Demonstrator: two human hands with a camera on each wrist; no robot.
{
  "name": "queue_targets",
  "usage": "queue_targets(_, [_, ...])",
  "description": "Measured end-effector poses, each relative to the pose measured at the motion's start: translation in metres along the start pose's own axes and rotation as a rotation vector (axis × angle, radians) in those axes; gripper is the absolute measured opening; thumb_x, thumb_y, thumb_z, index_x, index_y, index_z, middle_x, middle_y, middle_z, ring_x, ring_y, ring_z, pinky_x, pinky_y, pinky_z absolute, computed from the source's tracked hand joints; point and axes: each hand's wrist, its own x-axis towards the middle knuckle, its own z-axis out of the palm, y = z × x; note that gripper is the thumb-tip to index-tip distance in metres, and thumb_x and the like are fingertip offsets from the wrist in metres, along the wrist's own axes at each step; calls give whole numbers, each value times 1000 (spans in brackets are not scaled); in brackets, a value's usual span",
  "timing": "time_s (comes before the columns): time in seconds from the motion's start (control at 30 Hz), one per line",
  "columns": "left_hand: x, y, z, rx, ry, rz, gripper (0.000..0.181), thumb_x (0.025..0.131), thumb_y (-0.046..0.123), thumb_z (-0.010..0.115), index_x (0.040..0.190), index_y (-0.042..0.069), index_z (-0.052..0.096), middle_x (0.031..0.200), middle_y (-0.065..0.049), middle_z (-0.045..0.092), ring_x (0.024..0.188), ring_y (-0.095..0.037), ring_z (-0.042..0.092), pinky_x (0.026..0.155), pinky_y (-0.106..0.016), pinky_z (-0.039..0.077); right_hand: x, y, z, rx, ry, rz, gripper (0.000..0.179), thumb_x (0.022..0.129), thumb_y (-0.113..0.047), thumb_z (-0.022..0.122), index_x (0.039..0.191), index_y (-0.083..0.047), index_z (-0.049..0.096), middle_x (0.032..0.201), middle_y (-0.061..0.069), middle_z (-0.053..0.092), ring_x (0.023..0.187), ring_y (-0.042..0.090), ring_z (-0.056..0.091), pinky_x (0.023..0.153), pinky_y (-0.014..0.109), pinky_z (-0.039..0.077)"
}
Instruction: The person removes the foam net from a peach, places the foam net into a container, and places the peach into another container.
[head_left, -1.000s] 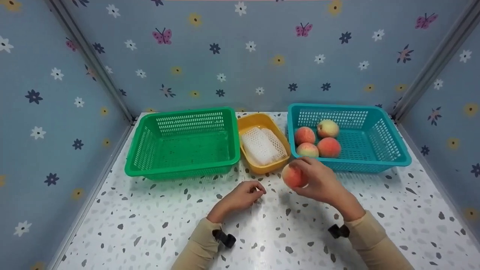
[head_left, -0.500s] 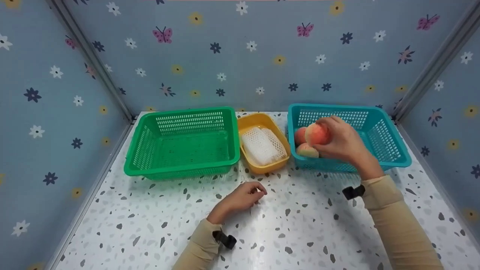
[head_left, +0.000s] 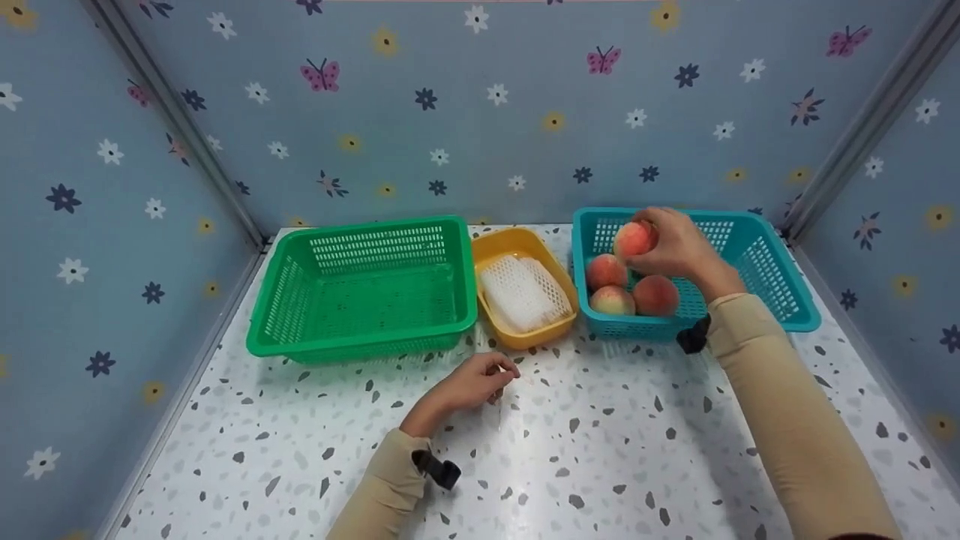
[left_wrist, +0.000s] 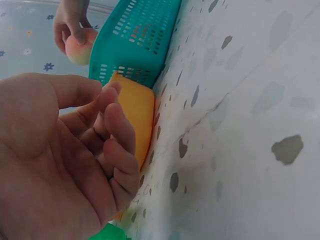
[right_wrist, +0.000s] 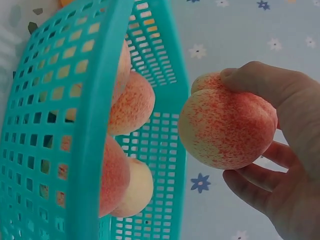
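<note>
A red and pale yellow peach (head_left: 634, 240) is gripped in my right hand (head_left: 679, 247) above the back left part of the teal basket (head_left: 799, 289). In the right wrist view, thumb and fingers hold that peach (right_wrist: 227, 130) from opposite sides, higher than the basket rim. Below it several peaches (head_left: 613, 301) lie at the basket's left end; my hand partly hides that area in the head view. My left hand (head_left: 466, 384) rests near the table surface in front of the yellow tray (head_left: 526, 341), its fingers loosely curled around nothing, as the left wrist view confirms.
White foam netting (head_left: 523, 292) lies in the yellow tray. A green basket (head_left: 360, 346) stands left of it, touching or nearly touching. Patterned walls (head_left: 487, 112) enclose the back and both sides of the speckled white table (head_left: 555, 465).
My right hand has carried the peach from over the table in front up and back over the teal basket. The left hand has hardly moved, shifting only slightly left.
</note>
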Motion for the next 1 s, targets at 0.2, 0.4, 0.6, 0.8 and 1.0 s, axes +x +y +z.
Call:
queue_targets(0.2, [-8,-7,-1,-16,4,-31,19,101,8,51,108,-1,64,68,-5,53,58,-15,48,55,-26,39,21,11,-2,41,-45,35,59,81,-21,79,130,-5,51,122,16,53,103,33,51,82,52,48])
queue_targets(0.4, [-10,-15,3,-38,11,-72,19,100,11,53,109,0,65,70,-4,54,58,-13,48,52,-25,38,33,15,-1,39,-77,113,45,86,-15,73,125,-1,54,119,19,54,104,35,52,84,53,47])
queue_targets(0.6, [-7,-9,1,-19,18,-67,20,101,12,53,110,0,65,69,-3,54,56,-12,48,51,-24,38,45,9,-1,2,-69,150,32,93,-8,59,123,3,56,117,25,56,105,39,55,83,53,48])
queue_targets(0.8, [-7,-4,1,-22,1,-57,20,101,11,51,111,-1,64,72,-8,56,57,-12,48,52,-25,38,45,14,-2,-11,-69,178,27,92,-6,61,117,5,59,113,26,57,102,39,56,82,53,48])
queue_targets(1.0, [-8,-1,1,-17,12,-44,20,101,7,50,110,-5,63,73,-14,56,56,-14,46,52,-25,37,44,18,-5,-6,-46,179,17,92,-8,62,104,3,66,102,22,62,89,35,59,74,50,49])
